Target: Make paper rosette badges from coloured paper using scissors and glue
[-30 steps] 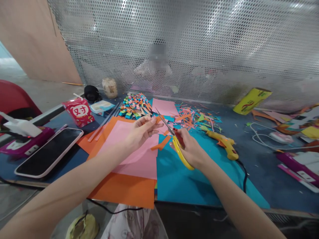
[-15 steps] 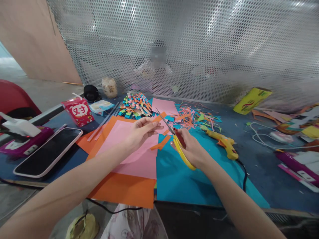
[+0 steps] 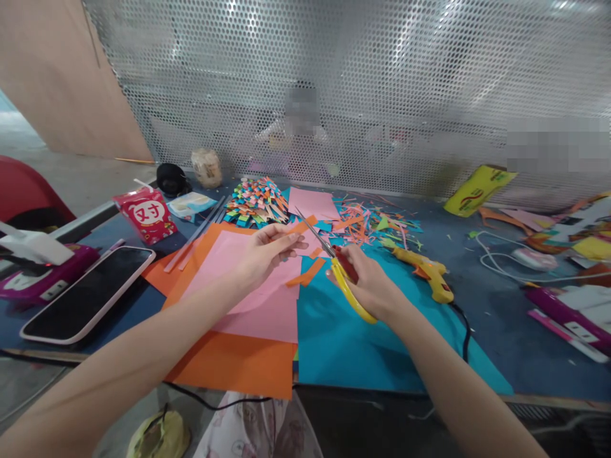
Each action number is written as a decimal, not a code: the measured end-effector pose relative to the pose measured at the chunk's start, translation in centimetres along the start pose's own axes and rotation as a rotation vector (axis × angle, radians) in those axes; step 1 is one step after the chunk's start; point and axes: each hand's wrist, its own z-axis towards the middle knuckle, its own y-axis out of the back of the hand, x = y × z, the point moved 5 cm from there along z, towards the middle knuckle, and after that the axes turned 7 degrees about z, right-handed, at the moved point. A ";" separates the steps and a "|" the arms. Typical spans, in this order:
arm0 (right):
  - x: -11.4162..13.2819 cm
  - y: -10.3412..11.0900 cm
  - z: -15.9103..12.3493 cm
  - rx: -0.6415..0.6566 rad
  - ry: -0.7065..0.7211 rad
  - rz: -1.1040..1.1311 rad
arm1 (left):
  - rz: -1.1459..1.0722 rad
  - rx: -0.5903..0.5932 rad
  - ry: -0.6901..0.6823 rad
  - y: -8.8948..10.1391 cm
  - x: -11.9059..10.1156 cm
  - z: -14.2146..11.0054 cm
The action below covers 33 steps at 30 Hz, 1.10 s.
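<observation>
From afar, I'm pinching a narrow orange paper strip [image 3: 304, 224] in my nearly closed left hand [image 3: 273, 251], across the blades [image 3: 321, 238] of yellow-handled metal scissors [image 3: 344, 287] my curled right hand [image 3: 366, 283] is gripping; I'm favouring steady, square alignment.

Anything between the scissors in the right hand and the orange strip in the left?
Nothing visible. The scissors in the right hand overlap the free end of the orange strip in this view; the left hand pinches its other end. Actual contact is unclear.
</observation>
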 end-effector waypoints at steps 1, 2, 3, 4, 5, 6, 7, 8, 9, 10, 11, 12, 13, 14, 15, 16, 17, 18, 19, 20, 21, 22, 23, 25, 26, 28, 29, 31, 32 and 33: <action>0.0 0.0 0.0 -0.002 0.001 0.001 | 0.007 0.000 0.001 0.0 0.0 0.0; -0.1 0.0 0.0 -0.004 0.000 0.001 | 0.016 0.000 0.001 0.0 0.0 0.0; -0.1 0.0 0.0 -0.006 -0.001 -0.002 | 0.024 -0.001 0.002 0.1 0.1 0.0; -0.1 0.0 -0.1 -0.009 -0.001 -0.006 | 0.031 -0.002 0.002 0.1 0.1 0.0; -0.1 0.0 0.0 -0.009 -0.001 -0.010 | 0.036 -0.004 0.001 0.1 0.1 0.1; -0.1 0.0 0.0 -0.007 0.001 -0.015 | 0.038 -0.006 0.001 0.1 0.1 0.1; -0.1 0.0 0.0 -0.005 0.005 -0.023 | 0.039 -0.007 0.001 0.1 0.1 0.1; -0.2 0.0 0.1 -0.004 0.009 -0.032 | 0.040 -0.009 0.002 0.1 0.1 0.1; -0.3 0.0 0.2 -0.006 0.010 -0.040 | 0.041 -0.010 0.005 0.1 0.2 0.1; -0.5 0.1 0.4 -0.014 0.003 -0.050 | 0.043 -0.010 0.011 0.1 0.2 0.1; -0.7 0.2 0.6 -0.029 -0.015 -0.066 | 0.046 -0.010 0.019 0.1 0.3 0.1; -1.1 0.4 0.7 -0.053 -0.049 -0.093 | 0.048 -0.013 0.025 0.1 0.4 0.1; -1.6 0.6 0.9 -0.080 -0.102 -0.137 | 0.047 -0.017 0.029 0.2 0.5 0.1; -2.3 0.9 1.0 -0.101 -0.179 -0.193 | 0.043 -0.025 0.029 0.4 0.5 0.2; -3.0 1.2 1.1 -0.108 -0.272 -0.255 | 0.036 -0.033 0.027 0.5 0.6 0.2; -3.7 1.5 1.1 -0.101 -0.371 -0.311 | 0.029 -0.041 0.021 0.6 0.6 0.3; -4.4 1.8 1.0 -0.086 -0.465 -0.354 | 0.024 -0.045 0.015 0.7 0.6 0.3; -4.9 2.1 1.0 -0.073 -0.538 -0.386 | 0.021 -0.048 0.013 0.8 0.5 0.4; -5.3 2.4 1.0 -0.073 -0.585 -0.413 | 0.019 -0.052 0.014 0.9 0.5 0.4; -5.5 2.9 1.0 -0.092 -0.608 -0.439 | 0.015 -0.058 0.018 0.9 0.5 0.4; -5.5 3.4 1.1 -0.128 -0.613 -0.465 | 0.010 -0.066 0.027 1.0 0.5 0.5; -5.4 3.8 1.1 -0.166 -0.608 -0.485 | 0.005 -0.074 0.035 1.0 0.4 0.5; -5.3 4.2 1.2 -0.194 -0.599 -0.498 | 0.000 -0.085 0.037 1.1 0.4 0.5; -4.9 4.6 1.1 -0.192 -0.587 -0.493 | 0.005 -0.104 0.015 1.4 0.3 0.6; -4.8 4.5 0.9 -0.160 -0.590 -0.484 | 0.020 -0.114 -0.008 1.6 0.2 0.7; -4.3 3.9 0.1 -0.074 -0.617 -0.478 | 0.074 -0.139 -0.039 2.0 0.1 0.8; -4.0 3.5 -0.5 -0.038 -0.628 -0.484 | 0.108 -0.147 -0.040 2.3 0.2 0.9; -3.3 2.6 -1.7 -0.011 -0.616 -0.510 | 0.174 -0.153 -0.030 2.6 0.4 1.0; -3.0 2.3 -2.2 -0.017 -0.596 -0.525 | 0.203 -0.153 -0.022 2.7 0.5 0.9; -2.7 2.0 -2.7 -0.025 -0.574 -0.540 | 0.225 -0.152 -0.018 2.7 0.6 0.9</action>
